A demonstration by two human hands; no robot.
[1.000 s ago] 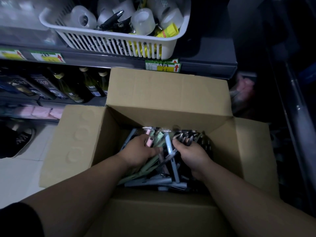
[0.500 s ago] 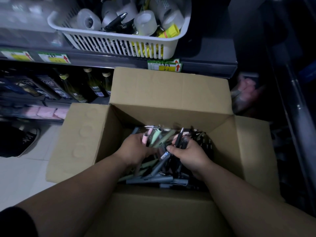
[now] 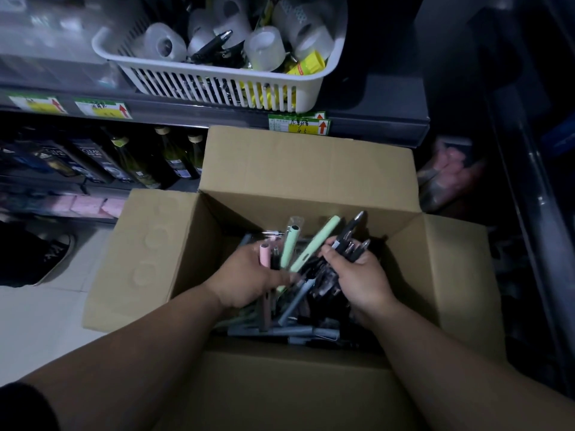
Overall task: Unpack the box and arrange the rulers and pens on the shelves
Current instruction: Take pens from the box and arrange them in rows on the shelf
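An open cardboard box (image 3: 305, 169) stands on the floor with its flaps spread. Inside lies a heap of loose pens (image 3: 298, 325), grey, black and pastel. My left hand (image 3: 249, 278) grips a bunch of pastel pens (image 3: 291, 247), pink and pale green, fanned upward. My right hand (image 3: 357, 275) grips a bundle of black pens (image 3: 351, 241) with metal tips pointing up. Both hands are over the middle of the box. No rulers show.
A white slatted basket (image 3: 217, 82) with tape rolls and a few pens sits on the shelf above the box, price tags along the shelf edge (image 3: 298, 124). Bottles (image 3: 174, 157) fill the lower shelf. A dark shoe (image 3: 53, 256) stands on the tiled floor at left.
Both hands have lifted their bunches of pens up out of the heap. The pens now fan upward above the box's contents.
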